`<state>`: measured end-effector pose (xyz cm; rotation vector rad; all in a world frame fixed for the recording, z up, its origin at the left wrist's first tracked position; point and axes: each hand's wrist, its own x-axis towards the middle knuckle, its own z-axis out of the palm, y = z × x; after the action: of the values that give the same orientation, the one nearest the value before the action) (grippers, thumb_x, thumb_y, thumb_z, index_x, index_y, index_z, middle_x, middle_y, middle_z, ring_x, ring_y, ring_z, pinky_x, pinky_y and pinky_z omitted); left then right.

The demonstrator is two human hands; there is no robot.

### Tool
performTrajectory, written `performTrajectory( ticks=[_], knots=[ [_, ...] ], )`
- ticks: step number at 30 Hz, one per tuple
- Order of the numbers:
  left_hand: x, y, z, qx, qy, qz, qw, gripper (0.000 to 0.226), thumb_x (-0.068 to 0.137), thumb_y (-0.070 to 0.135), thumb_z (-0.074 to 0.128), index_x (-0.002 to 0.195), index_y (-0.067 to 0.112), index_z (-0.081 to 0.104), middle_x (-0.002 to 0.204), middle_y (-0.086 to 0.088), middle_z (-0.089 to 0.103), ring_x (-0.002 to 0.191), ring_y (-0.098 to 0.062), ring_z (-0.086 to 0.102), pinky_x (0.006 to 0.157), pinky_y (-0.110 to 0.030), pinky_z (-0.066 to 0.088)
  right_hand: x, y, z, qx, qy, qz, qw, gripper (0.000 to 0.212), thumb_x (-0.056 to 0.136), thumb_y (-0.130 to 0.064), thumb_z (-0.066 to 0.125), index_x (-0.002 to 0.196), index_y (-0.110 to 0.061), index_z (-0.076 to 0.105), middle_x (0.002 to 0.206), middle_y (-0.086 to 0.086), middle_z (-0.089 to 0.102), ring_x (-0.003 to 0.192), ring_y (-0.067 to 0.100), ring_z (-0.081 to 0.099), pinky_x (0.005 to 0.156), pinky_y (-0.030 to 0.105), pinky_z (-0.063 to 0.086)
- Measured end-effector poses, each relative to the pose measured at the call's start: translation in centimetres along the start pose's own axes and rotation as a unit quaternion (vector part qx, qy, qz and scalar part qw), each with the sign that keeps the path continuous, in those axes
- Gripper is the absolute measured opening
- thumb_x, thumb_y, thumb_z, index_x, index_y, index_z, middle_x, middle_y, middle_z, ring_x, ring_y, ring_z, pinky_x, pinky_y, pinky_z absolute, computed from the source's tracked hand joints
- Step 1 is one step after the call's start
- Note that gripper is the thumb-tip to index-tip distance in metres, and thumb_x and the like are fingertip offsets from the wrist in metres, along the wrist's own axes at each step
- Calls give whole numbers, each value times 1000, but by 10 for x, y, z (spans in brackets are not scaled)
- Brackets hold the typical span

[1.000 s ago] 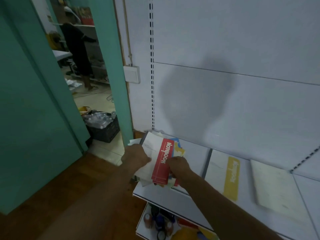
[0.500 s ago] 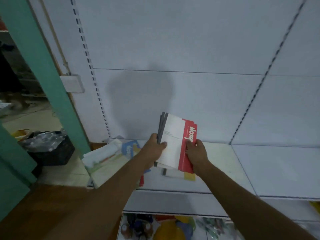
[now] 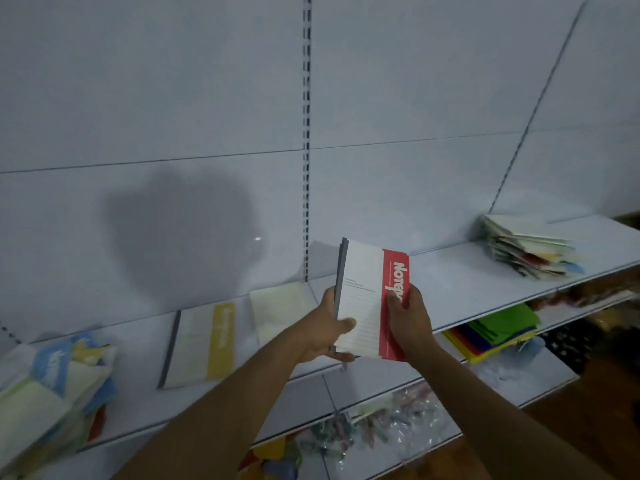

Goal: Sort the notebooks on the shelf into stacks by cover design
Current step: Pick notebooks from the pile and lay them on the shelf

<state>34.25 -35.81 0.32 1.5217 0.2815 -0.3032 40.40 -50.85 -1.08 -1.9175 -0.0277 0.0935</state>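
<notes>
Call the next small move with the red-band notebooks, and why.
Probably lower the red-band notebooks, held by left hand and right hand, onto the bare shelf right of the cream notebook; the yellow-band notebook already starts another stack.

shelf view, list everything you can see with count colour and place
red notebooks: a few held together, white with red band, in both hands above the shelf
yellow notebook: one, white with yellow band, flat on the shelf, left of the hands
pale notebook: one, cream, flat on the shelf behind the left hand
left pile: mixed blue, yellow, white, shelf's left end
right pile: mixed colours, shelf's right end
coloured sheets: stack, green, blue, red, yellow, lower shelf at right
left hand: grips the bundle's left edge
right hand: grips the red edge
</notes>
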Motion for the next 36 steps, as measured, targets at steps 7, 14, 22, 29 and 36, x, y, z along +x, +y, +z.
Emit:
performTrajectory(
  ticks=[7,14,22,29,36],
  knots=[
    [68,17,122,62,30,-2,998,44,97,14,51,131,27,27,133,-6,46,110,-28,55,69,-41,61,54,45,-117,24,14,44,999,36,98,-22,44,132,-14,37,113,3,57,93,21,56,80,35,44],
    [103,14,158,107,113,-65,986,37,98,26,50,125,16,28,125,-5,50,102,-24,58,73,-39,61,94,70,-140,-13,-36,47,998,27,99,-17,42,125,-14,36,101,1,54,74,7,53,55,23,40],
    [141,2,101,229,201,-82,949,51,96,30,51,135,3,31,123,-13,51,101,-22,56,63,-23,48,135,62,-86,-73,-116,17,990,40,99,-32,46,134,-14,37,120,5,56,92,23,57,86,41,49],
    [158,-28,36,205,213,-123,947,28,89,27,61,107,10,48,98,-7,54,78,-13,51,60,-22,43,170,65,-18,-185,-194,6,963,43,94,-29,57,131,-11,45,121,10,63,98,27,65,87,41,52],
    [166,-48,3,217,278,-155,923,15,91,23,55,85,11,47,76,3,45,63,-8,44,54,-20,38,196,75,35,-228,-265,11,937,45,91,-23,61,132,-9,46,118,12,64,97,27,67,83,38,53]
  ],
)
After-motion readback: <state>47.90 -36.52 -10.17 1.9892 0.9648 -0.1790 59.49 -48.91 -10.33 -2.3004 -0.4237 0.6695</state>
